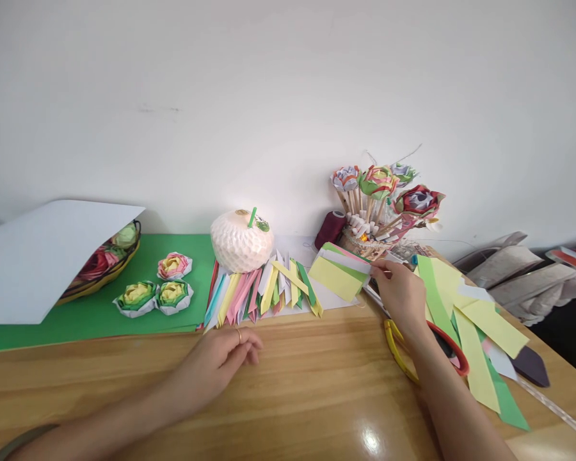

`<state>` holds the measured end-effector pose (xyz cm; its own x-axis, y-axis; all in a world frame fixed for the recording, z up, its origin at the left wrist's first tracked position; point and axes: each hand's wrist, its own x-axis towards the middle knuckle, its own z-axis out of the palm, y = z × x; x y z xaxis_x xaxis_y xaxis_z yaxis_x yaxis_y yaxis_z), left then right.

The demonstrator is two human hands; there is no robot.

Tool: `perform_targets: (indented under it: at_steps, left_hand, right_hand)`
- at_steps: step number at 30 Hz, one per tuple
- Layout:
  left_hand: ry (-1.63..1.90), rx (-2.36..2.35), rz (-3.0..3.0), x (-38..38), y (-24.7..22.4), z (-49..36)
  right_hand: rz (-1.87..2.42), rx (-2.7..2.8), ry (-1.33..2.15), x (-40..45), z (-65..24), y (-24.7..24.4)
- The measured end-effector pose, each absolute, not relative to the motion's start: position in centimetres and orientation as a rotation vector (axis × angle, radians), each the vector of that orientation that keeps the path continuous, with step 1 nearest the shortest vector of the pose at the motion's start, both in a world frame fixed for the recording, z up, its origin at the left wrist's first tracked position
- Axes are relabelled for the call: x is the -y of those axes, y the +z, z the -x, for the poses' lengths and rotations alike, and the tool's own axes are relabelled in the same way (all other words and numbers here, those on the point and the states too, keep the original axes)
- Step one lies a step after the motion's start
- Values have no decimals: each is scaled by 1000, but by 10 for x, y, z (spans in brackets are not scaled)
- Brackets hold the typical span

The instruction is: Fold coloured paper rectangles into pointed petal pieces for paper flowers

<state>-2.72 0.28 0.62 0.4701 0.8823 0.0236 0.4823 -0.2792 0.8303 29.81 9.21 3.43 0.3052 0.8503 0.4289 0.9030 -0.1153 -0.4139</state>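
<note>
The right hand (397, 291) pinches the near corner of a fan of thin, flat paper rectangles (338, 272), pale yellow, green, white and a sliver of pink, lying in front of a dark maroon thread spool (331, 228). The left hand (233, 352), a plain ring on one finger, is well apart from it, fingers loosely curled over the glossy wood-grained table (317, 384), its grip empty. Between them spreads a row of narrow folded strips (256, 294) with pointed ends, behind which stands a round white ornament (242, 242), its skin dimpled like scales (a stubby green stick pokes from the top). Three layered paper flowers (173, 294) sit on smooth green sheets (192, 246) at the left. Beneath the right wrist are scissors with yellow and red handles (403, 358), beside loose cut paper (480, 339). I can read no brand or writing.
</note>
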Motion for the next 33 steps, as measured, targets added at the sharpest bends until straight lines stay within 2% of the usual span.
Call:
perform_targets:
  at_steps: [16,24,29,33]
  left_hand:
    - [591,-1153,-1936,-3,7,27]
    - [575,-1161,-1963,-3,7,28]
    - [581,-1160,-1987,-4,7,28]
    - [606,-1157,-2011,-3,7,28]
  right_hand:
    - [1707,1333,-214,-83,-295,51]
    - [1826,1559,-43,-89,-294,38]
    - [1955,1555,-200,-84,-294,39]
    - [1898,1480,-373,-77,-291,51]
